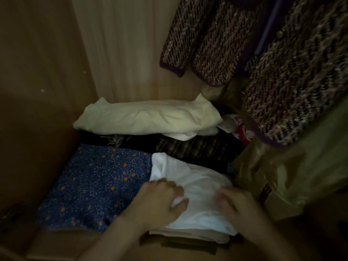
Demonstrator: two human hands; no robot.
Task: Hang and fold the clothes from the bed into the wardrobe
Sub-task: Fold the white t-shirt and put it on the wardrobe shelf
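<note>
The folded white garment [195, 187] sits atop a stack on the wardrobe floor [56, 243], beside a blue floral cloth [98, 183]. Left hand [160, 200] and right hand [235, 202] rest apart on it, fingers loosely curled, blurred. Best to press evenly and square its edges with the stack.

head camera, looking steeply down into the bottom of a wardrobe, close in.

one view only, so nothing is shared with another. it is worn on the person's head and faces forward and down past both forearms, which enter from the lower edge. the left hand [162, 199] and right hand [237, 203] lie near the lens, on a folded white garment [197, 185] in the lower middle. the wardrobe's wooden side panel [37, 91] fills the left, its back panel [122, 53] the top middle, and a hanging tweed jacket [282, 72] crowds the upper right. wide-angle, dim, slightly blurred.
</note>
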